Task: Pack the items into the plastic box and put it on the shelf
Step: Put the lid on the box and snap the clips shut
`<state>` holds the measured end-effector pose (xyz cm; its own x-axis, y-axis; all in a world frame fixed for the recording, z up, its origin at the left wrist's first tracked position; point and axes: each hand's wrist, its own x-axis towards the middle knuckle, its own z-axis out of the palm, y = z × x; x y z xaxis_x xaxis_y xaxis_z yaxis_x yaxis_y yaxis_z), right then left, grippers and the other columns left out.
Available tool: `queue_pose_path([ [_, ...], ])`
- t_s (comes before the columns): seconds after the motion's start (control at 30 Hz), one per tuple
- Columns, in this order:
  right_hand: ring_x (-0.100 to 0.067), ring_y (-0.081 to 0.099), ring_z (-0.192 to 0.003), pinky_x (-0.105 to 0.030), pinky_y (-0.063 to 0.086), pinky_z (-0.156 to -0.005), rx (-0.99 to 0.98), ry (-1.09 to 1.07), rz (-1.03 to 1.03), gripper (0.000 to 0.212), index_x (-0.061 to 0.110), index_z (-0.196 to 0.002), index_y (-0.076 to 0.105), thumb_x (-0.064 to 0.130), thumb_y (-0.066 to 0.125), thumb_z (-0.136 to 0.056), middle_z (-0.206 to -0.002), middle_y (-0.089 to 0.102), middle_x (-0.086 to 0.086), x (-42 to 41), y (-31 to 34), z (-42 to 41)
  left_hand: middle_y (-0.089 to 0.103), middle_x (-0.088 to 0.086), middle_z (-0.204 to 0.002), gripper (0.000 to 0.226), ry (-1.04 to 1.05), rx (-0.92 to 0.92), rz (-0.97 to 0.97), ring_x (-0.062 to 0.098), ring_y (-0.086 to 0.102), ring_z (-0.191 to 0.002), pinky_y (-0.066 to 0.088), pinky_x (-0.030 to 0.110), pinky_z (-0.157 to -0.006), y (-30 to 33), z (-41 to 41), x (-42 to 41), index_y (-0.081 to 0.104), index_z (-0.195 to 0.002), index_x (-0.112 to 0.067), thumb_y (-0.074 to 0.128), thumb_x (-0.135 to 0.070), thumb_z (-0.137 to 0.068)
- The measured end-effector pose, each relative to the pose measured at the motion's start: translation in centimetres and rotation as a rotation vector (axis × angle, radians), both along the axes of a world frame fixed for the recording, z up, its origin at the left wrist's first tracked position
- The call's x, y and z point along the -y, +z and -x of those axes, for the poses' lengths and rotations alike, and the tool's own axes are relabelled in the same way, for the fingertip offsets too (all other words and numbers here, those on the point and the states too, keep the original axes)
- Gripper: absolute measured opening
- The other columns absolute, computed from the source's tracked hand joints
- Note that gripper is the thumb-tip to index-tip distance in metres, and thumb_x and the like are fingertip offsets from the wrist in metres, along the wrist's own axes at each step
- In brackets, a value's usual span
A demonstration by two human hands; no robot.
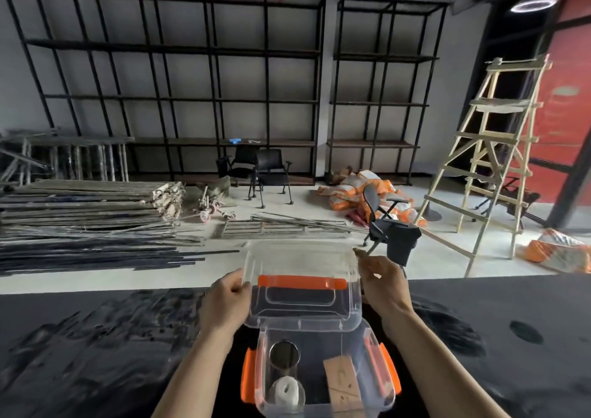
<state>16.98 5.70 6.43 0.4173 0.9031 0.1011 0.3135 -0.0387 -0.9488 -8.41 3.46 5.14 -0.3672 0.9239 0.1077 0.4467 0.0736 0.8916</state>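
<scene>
A clear plastic box with orange side latches stands on the dark table right below me. Inside it lie a round metal tin, a white tape roll and a brown cardboard piece. Just beyond the box I hold its clear lid, which has an orange handle, tilted up above the box's far edge. My left hand grips the lid's left edge. My right hand grips its right edge. Black metal shelves line the far wall.
The dark table spreads to both sides. Beyond it are stacked planks and rods on the floor at left, black chairs, another chair close by, orange sacks and a wooden ladder at right.
</scene>
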Motion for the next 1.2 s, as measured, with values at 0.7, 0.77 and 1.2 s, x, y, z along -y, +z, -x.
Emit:
queue_pose_path([
  [0.7, -0.01, 0.056, -0.056, -0.023, 0.043, -0.051, 0.245, 0.011, 0.124, 0.019, 0.012, -0.082, 0.076, 0.031, 0.079, -0.081, -0.071, 0.074, 0.0, 0.4, -2.7, -0.8, 0.07, 0.0, -0.104, 0.042, 0.105, 0.447, -0.139, 0.013, 0.069, -0.098, 0.053, 0.016, -0.066, -3.3, -2.5, -0.1, 0.064, -0.102, -0.017, 0.073, 0.013, -0.073],
  [0.77, -0.005, 0.054, -0.055, -0.02, 0.034, -0.045, 0.333, -0.013, 0.132, 0.016, 0.016, -0.077, 0.077, 0.032, 0.079, -0.08, -0.065, 0.069, 0.007, 1.0, -3.6, -0.9, 0.07, -0.003, -0.108, 0.045, 0.119, 0.281, -0.098, 0.013, 0.07, -0.096, 0.053, 0.024, -0.078, -4.1, -2.7, 0.4, 0.063, -0.106, -0.019, 0.082, 0.003, -0.072],
  [1.2, -0.026, 0.062, -0.106, -0.038, 0.053, -0.089, 0.458, 0.017, 0.277, 0.04, 0.019, -0.116, 0.066, 0.041, 0.075, -0.084, -0.113, 0.068, -0.004, 3.8, -6.7, -1.2, 0.068, -0.013, -0.103, 0.047, 0.142, -0.162, -0.024, 0.006, 0.071, -0.081, 0.058, 0.038, -0.08, -6.6, -3.9, 3.1, 0.059, -0.103, -0.029, 0.09, -0.025, -0.067],
])
